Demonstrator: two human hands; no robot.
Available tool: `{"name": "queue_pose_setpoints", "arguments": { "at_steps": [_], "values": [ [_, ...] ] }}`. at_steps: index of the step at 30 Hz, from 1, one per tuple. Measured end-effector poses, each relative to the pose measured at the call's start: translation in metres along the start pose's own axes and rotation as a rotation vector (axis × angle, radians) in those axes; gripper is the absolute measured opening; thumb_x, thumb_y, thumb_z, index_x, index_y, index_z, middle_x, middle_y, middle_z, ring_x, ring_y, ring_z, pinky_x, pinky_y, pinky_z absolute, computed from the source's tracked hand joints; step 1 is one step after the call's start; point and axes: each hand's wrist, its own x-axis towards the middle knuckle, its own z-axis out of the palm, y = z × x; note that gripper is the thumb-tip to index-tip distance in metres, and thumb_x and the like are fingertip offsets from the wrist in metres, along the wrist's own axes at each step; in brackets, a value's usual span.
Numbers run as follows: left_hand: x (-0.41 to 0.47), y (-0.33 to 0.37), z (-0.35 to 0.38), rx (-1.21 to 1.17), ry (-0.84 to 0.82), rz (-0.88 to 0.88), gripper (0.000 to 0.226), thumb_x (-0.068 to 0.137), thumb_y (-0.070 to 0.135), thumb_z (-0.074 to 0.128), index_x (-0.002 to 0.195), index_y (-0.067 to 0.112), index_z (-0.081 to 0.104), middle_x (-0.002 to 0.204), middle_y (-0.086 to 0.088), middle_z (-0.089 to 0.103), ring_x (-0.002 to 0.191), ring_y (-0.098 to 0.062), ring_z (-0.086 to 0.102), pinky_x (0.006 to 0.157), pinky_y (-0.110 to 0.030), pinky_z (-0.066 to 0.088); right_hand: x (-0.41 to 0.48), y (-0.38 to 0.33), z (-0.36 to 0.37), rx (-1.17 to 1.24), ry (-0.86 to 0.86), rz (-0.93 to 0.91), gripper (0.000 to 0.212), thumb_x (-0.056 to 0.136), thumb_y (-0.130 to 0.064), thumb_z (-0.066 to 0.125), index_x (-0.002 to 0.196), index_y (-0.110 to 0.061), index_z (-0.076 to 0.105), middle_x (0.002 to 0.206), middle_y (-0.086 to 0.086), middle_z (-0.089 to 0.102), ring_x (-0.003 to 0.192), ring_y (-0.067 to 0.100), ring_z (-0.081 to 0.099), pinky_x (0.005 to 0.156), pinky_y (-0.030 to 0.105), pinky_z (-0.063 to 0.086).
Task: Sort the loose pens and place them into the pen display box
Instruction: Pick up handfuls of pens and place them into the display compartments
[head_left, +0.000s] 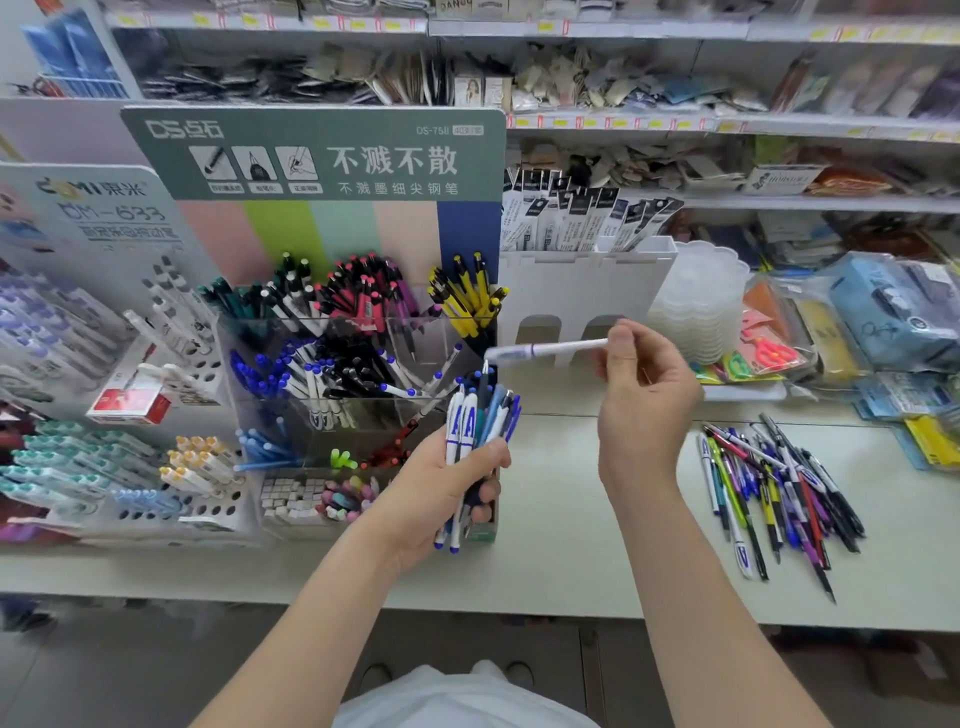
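My left hand (441, 483) grips a bundle of pens (480, 421), white and blue ones, upright in front of the pen display box (332, 364). That clear tiered box has compartments filled with black, pink, yellow and blue pens under a green header card. My right hand (641, 395) pinches one white pen (545, 349) with a blue band by its end. This pen lies level, its tip pointing left above the box's right front corner. A pile of loose pens (774, 488) in mixed colours lies on the white shelf to the right.
A white display rack (104, 395) with markers and correction items stands left of the box. Behind the right hand are a white cardboard holder (582, 291) with refill packs, stacked clear tubs (701, 306) and bagged stationery (893, 322). The shelf's front edge (571, 608) runs below my forearms.
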Motion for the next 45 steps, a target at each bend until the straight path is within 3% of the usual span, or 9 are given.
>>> {"name": "queue_pose_setpoints", "arguments": {
  "at_steps": [3,7,10,14,20,27,31,37,45],
  "values": [
    [0.001,0.007,0.001,-0.097,0.101,0.098,0.038,0.097,0.038,0.069,0.111,0.003,0.062,0.095,-0.014,0.054,0.067,-0.016,0.051,0.053,-0.029,0.045,-0.033,-0.002,0.002,0.01,-0.095,-0.022,0.003,0.1,-0.013,0.073,0.101,-0.012,0.076,0.092,0.011,0.079,0.086,0.028,0.078,0.086,0.041,0.064],
    [0.002,0.014,-0.002,-0.189,0.262,0.11,0.062,0.079,0.056,0.078,0.105,0.001,0.067,0.074,-0.01,0.059,0.065,-0.023,0.055,0.057,-0.034,0.049,-0.095,0.007,0.007,-0.139,-0.327,0.038,0.009,0.095,-0.004,0.077,0.096,-0.013,0.079,0.083,0.004,0.081,0.075,0.032,0.078,0.071,0.042,0.065],
    [-0.001,0.016,-0.011,-0.188,0.331,0.136,0.044,0.087,0.045,0.086,0.1,0.007,0.066,0.077,-0.014,0.055,0.073,-0.028,0.056,0.066,-0.044,0.051,-0.124,0.016,0.011,-0.276,-0.402,-0.103,0.022,0.092,-0.003,0.08,0.103,-0.023,0.081,0.087,-0.006,0.079,0.075,0.021,0.075,0.07,0.03,0.061],
    [-0.006,0.022,-0.019,-0.252,0.421,0.119,0.013,0.103,0.026,0.07,0.105,0.014,0.066,0.073,-0.006,0.057,0.06,-0.018,0.054,0.055,-0.033,0.046,-0.135,0.023,0.018,-0.489,-0.565,-0.33,0.016,0.094,-0.015,0.078,0.105,-0.026,0.077,0.092,-0.012,0.072,0.079,0.018,0.069,0.067,0.037,0.057],
    [-0.018,0.034,-0.035,-0.379,0.487,0.044,0.022,0.106,0.028,0.064,0.099,0.008,0.058,0.074,-0.007,0.064,0.063,-0.021,0.063,0.056,-0.032,0.055,-0.148,0.019,0.026,-0.646,-0.645,-0.534,0.045,0.086,-0.024,0.082,0.131,-0.023,0.073,0.102,-0.01,0.068,0.081,0.003,0.062,0.074,0.022,0.055],
    [-0.029,0.039,-0.051,-0.446,0.528,0.021,0.011,0.103,0.014,0.062,0.103,0.006,0.055,0.071,-0.008,0.066,0.065,-0.027,0.07,0.061,-0.034,0.061,-0.161,0.016,0.049,-0.769,-0.694,-0.632,0.046,0.087,-0.015,0.069,0.131,-0.027,0.073,0.075,-0.004,0.065,0.064,0.013,0.055,0.064,0.031,0.052],
    [-0.035,0.036,-0.06,-0.456,0.542,0.022,0.015,0.097,0.008,0.07,0.106,0.003,0.059,0.065,-0.005,0.066,0.06,-0.019,0.067,0.06,-0.035,0.057,-0.173,0.02,0.057,-0.619,-0.566,-0.466,0.042,0.088,-0.012,0.067,0.125,-0.027,0.079,0.081,-0.006,0.069,0.07,0.012,0.061,0.065,0.027,0.052],
    [-0.043,0.034,-0.071,-0.466,0.55,0.016,0.019,0.091,0.013,0.078,0.089,0.008,0.06,0.068,-0.007,0.062,0.063,-0.022,0.061,0.064,-0.038,0.051,-0.175,0.024,0.06,-0.48,-0.494,-0.148,0.032,0.101,-0.006,0.059,0.117,-0.026,0.079,0.089,-0.006,0.073,0.067,0.014,0.063,0.06,0.019,0.044],
    [-0.043,0.037,-0.065,-0.346,0.517,0.053,0.016,0.097,0.015,0.074,0.091,0.008,0.061,0.069,-0.005,0.063,0.064,-0.022,0.059,0.059,-0.035,0.048,-0.175,0.014,0.06,-0.131,-0.516,0.172,0.018,0.104,-0.011,0.067,0.114,-0.018,0.08,0.076,0.018,0.073,0.058,0.021,0.064,0.055,0.03,0.054]
  ]
}}
